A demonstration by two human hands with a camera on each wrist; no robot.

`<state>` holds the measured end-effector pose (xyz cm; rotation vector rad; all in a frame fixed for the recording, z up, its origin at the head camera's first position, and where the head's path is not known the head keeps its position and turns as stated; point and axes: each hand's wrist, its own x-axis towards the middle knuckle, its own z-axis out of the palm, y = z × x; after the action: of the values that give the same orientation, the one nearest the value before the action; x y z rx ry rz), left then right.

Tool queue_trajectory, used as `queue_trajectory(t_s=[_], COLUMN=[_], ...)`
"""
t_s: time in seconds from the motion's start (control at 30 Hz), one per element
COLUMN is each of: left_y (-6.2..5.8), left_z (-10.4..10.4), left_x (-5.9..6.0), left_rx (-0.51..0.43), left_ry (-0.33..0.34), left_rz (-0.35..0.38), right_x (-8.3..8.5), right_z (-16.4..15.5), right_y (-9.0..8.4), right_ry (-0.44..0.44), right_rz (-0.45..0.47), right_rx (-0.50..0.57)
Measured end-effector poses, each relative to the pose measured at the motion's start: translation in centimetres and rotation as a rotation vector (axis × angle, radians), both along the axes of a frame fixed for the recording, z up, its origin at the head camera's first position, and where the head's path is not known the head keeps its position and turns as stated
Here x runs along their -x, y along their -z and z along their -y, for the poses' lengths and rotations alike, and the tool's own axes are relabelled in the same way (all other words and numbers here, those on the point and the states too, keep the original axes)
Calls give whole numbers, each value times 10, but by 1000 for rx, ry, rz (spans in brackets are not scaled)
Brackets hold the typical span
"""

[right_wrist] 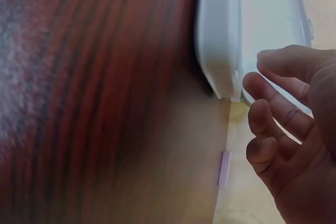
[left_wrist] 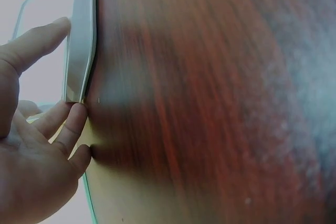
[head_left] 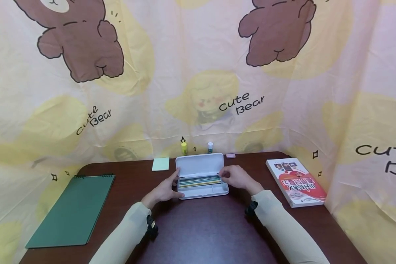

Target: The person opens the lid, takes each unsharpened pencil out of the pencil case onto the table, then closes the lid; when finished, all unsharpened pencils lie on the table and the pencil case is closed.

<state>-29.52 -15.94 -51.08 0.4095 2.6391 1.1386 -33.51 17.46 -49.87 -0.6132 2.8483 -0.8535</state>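
1. Dark wooden table (head_left: 204, 234); only the head view shows the green notebook (head_left: 73, 209) far left and the book (head_left: 295, 181) far right.
2. White pencil case (head_left: 201, 176) lies open mid-table, holding pencils (head_left: 199, 182).
3. Left hand (head_left: 165, 190), fingers straight, touches the case's left end; the left wrist view shows the contact.
4. Right hand (head_left: 237, 178), fingers loosely curled, at the right end; the right wrist view shows the fingertips (right_wrist: 252, 83) at its rim.

The head view is bright and soft all over, with no dark shadows. The cloth wall (head_left: 198, 73) looks pale and a bit washed out, and it bends at the edges like a fish-eye picture. A dull shine sits on the dark bench (head_left: 204, 227). Both wrist views are blurry and too close, with smeared wood grain, a white glare patch, and a dim shadow under the white case (right_wrist: 218, 35).
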Motion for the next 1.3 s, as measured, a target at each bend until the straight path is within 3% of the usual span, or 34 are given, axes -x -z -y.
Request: queue_trajectory(t_s=[0.23,0.53,0.93,1.3], left_y=[1,0,5,3], left_z=[3,3,5,3], left_x=[2,3,6,3], left_rx=[-12,-19,-14,-59], left_ry=[5,-7,-1,-14], left_rz=[45,69,68,81], right_x=[0,6,7,4], right_z=[7,12,11,0], right_y=[5,9,10,3], right_ry=[-55,-13,-61,-33], right_rz=[-58,-48,-191,-119], right_rx=[-70,-123,-192,-139])
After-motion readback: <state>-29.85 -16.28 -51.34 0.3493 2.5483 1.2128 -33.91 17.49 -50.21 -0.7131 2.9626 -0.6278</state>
